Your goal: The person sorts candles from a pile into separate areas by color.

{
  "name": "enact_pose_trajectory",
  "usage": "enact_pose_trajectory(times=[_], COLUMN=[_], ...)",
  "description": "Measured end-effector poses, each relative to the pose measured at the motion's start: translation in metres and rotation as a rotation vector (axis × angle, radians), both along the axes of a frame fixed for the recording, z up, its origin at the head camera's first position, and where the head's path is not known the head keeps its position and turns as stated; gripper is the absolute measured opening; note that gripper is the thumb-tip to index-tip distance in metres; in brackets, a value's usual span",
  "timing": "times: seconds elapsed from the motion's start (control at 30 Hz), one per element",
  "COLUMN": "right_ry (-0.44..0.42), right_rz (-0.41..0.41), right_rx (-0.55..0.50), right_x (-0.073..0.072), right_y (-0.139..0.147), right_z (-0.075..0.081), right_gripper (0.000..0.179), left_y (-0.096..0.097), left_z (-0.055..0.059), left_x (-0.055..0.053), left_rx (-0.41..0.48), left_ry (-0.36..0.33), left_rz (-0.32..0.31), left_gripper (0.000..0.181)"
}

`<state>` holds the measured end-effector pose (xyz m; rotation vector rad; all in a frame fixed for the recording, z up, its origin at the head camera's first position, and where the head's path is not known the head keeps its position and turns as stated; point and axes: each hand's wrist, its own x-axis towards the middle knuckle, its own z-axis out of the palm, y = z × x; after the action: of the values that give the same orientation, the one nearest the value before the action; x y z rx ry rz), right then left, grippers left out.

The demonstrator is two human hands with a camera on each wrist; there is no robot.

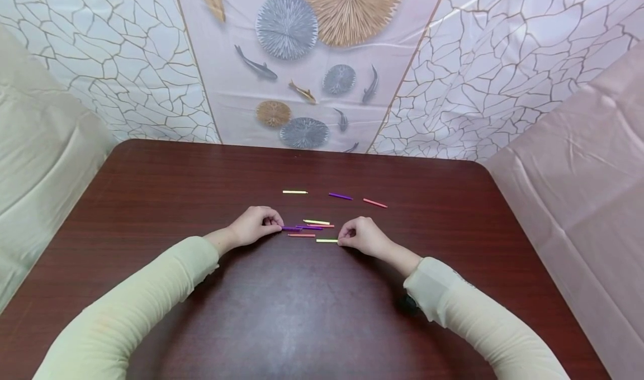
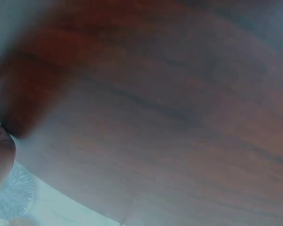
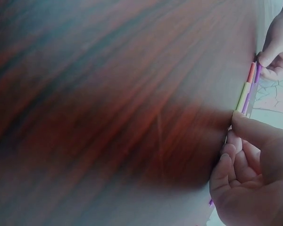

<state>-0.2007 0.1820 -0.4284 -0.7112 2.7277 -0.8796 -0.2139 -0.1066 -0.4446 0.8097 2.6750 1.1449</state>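
On the dark table, my left hand [image 1: 256, 225] pinches the left end of a thin purple stick [image 1: 292, 229]. My right hand [image 1: 366, 237] holds the right end of a thin yellow-green stick [image 1: 327, 241] between thumb and fingers. Between the hands lie another purple stick [image 1: 312, 228], a yellow one [image 1: 317, 222] and two pinkish-red ones, the nearer red stick [image 1: 302, 235] just left of the yellow-green one. The right wrist view shows the yellow-green stick [image 3: 242, 96] at the right thumb tip. Only a blurred edge of the left hand [image 2: 1, 153] appears in the left wrist view.
Farther back on the table [image 1: 201, 173] lie a pale yellow stick [image 1: 294, 191], a purple stick [image 1: 340, 196] and a red stick [image 1: 375, 203], spaced apart in a loose row. A patterned cloth [image 1: 312, 78] hangs behind the table's far edge.
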Motion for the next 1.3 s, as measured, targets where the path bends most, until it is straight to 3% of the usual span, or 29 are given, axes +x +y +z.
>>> enact_pose_trajectory(times=[0.27, 0.47, 0.73, 0.93, 1.3], right_ry=[0.008, 0.011, 0.005, 0.001, -0.017], right_rz=[-0.014, -0.043, -0.060, -0.048, -0.052], right_rx=[0.009, 0.042, 0.042, 0.037, 0.022], right_x=[0.002, 0.005, 0.012, 0.012, 0.013], right_y=[0.000, 0.005, 0.015, 0.019, 0.020], right_z=[0.000, 0.001, 0.003, 0.000, 0.000], right_gripper=[0.006, 0.005, 0.007, 0.007, 0.007], left_y=[0.012, 0.033, 0.060, 0.075, 0.103], left_z=[0.013, 0.023, 0.024, 0.024, 0.017], left_x=[-0.019, -0.038, -0.056, -0.064, -0.069], left_rx=[0.024, 0.027, 0.004, 0.012, -0.070], left_ry=[0.047, 0.031, 0.023, 0.038, 0.035], left_rz=[0.015, 0.012, -0.001, -0.017, -0.001], left_gripper=[0.006, 0.006, 0.007, 0.007, 0.006])
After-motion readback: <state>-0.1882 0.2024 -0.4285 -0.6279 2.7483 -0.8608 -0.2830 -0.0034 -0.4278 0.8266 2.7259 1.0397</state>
